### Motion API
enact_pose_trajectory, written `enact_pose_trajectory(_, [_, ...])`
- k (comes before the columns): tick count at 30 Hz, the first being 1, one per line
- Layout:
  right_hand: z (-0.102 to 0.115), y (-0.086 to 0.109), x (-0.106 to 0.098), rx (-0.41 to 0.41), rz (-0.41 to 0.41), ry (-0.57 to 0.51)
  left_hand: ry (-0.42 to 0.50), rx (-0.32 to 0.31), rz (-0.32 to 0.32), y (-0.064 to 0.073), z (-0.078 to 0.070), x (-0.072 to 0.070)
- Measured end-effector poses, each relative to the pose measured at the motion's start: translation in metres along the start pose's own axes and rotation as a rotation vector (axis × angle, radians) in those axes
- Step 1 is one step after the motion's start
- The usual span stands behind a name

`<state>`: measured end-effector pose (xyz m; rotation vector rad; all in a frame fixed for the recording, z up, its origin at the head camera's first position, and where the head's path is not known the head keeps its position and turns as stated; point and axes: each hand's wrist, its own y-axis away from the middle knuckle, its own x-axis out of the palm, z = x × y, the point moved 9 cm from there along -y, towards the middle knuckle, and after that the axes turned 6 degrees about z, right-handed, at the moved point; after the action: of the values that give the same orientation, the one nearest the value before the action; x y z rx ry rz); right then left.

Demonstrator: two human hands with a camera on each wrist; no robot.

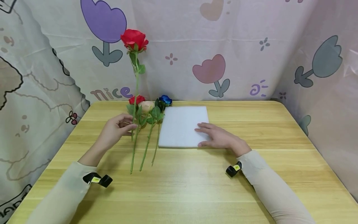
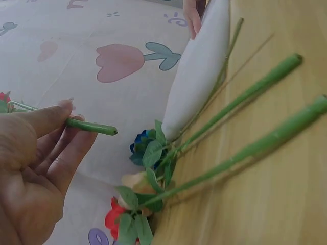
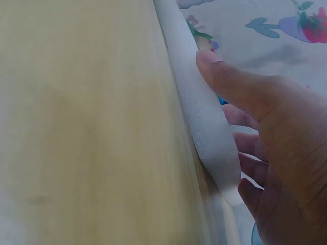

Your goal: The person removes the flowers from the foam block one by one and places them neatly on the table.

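Observation:
In the head view my left hand (image 1: pixel 117 129) pinches a red artificial rose (image 1: pixel 135 40) near the bottom of its stem, the bloom standing upright against the backdrop. The left wrist view shows the green stem end (image 2: pixel 97 127) poking out past thumb and fingers. My right hand (image 1: pixel 218 137) rests, fingers spread, on the right edge of a white foam sheet (image 1: pixel 181 127). Left of the sheet lie a second red rose (image 1: pixel 137 99), a cream rose (image 1: pixel 146 106) and a blue rose (image 1: pixel 166 99), stems toward the front.
The wooden table (image 1: pixel 184 186) reaches to a printed cloth backdrop (image 1: pixel 173 77) behind and at both sides. The lying roses sit near the table's back edge, their stems (image 1: pixel 145 152) fanned out beside the foam sheet.

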<state>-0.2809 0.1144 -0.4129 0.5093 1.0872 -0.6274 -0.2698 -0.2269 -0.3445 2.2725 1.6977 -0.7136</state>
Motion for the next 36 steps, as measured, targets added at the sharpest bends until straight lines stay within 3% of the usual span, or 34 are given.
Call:
enact_pose_trajectory(6, [-0.002, 0.001, 0.0, 0.006, -0.002, 0.001, -0.002, -0.008, 0.006, 0.014, 0.007, -0.004])
enact_pose_trajectory(22, [0.0, 0.001, 0.0, 0.001, 0.0, 0.0, -0.053, -0.123, 0.026, 0.05, 0.036, -0.011])
enact_pose_trajectory(36, [-0.001, 0.001, 0.001, 0.001, -0.005, 0.001, -0.019, -0.206, 0.036, 0.074, 0.06, -0.015])
